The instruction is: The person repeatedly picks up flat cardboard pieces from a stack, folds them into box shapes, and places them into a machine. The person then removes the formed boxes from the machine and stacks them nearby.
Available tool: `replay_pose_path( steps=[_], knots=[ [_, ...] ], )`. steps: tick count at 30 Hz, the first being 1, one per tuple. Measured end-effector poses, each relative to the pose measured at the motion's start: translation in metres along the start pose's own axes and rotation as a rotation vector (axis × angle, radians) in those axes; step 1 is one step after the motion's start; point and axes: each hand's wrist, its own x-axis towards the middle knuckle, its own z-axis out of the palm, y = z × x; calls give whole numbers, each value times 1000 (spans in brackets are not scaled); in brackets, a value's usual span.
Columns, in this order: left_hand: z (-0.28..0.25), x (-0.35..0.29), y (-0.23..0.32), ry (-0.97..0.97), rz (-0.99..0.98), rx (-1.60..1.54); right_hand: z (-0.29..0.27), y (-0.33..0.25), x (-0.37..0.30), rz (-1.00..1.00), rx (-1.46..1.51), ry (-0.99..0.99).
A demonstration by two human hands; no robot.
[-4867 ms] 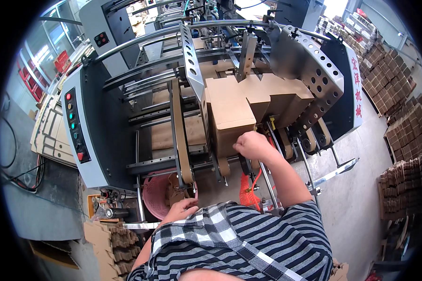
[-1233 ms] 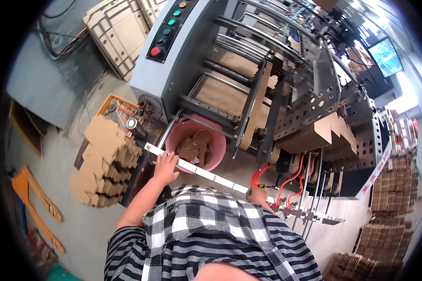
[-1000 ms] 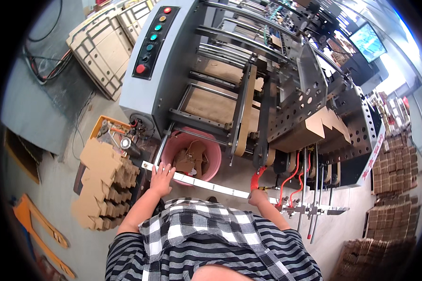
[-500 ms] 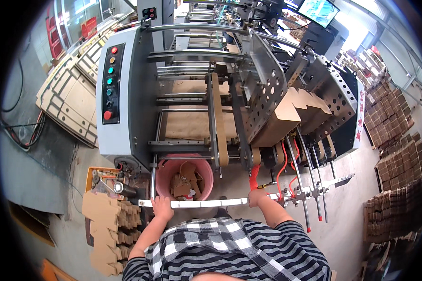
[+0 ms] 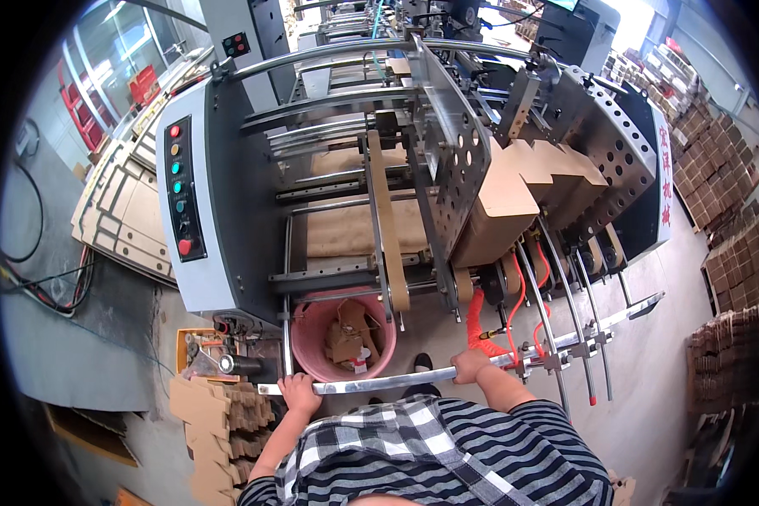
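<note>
A long, pale metal bar (image 5: pixel 379 384) runs crosswise in front of my body, at the near end of a grey machine. Close to the bar's left end, my left hand (image 5: pixel 299 394) has its fingers curled over it. My right hand (image 5: pixel 470 366) is closed around the same bar farther right, beside a coiled red air hose (image 5: pixel 476 325) with a yellow-tipped fitting. The underside of both grips is hidden. Folded brown cardboard blanks (image 5: pixel 502 211) stand between perforated metal plates of the machine, ahead of my right hand.
A pink bin (image 5: pixel 310 347) with cardboard scraps stands behind the bar. Cardboard blanks (image 5: pixel 204 426) are stacked at near left, by a yellow toolbox (image 5: pixel 196 350). Thin rods (image 5: pixel 565 295) jut toward me at right. A button panel (image 5: pixel 180 187) faces up on the left housing.
My view has turned and tilted a little, so the machine and bar sit differently in the picture. Both hands stay on the bar.
</note>
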Motion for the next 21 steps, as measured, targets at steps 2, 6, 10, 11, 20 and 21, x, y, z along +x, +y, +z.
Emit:
replay_pose_path(
  steps=[2,6,10,11,20,21],
  knots=[
    [2,7,-2,-191,-42,80,-2,0,-1,7,-11,-4],
    [6,19,-5,-415,-5,186,9,8,6,-20,-7,35],
    [-9,31,0,-571,118,282,16,12,6,-26,-13,46],
    [-15,34,3,-603,148,297,14,12,5,-23,-10,42],
    [4,16,-6,-233,140,126,8,7,0,-36,-10,38],
    [4,16,-6,-228,146,107,9,7,1,-31,-3,42]
  ],
)
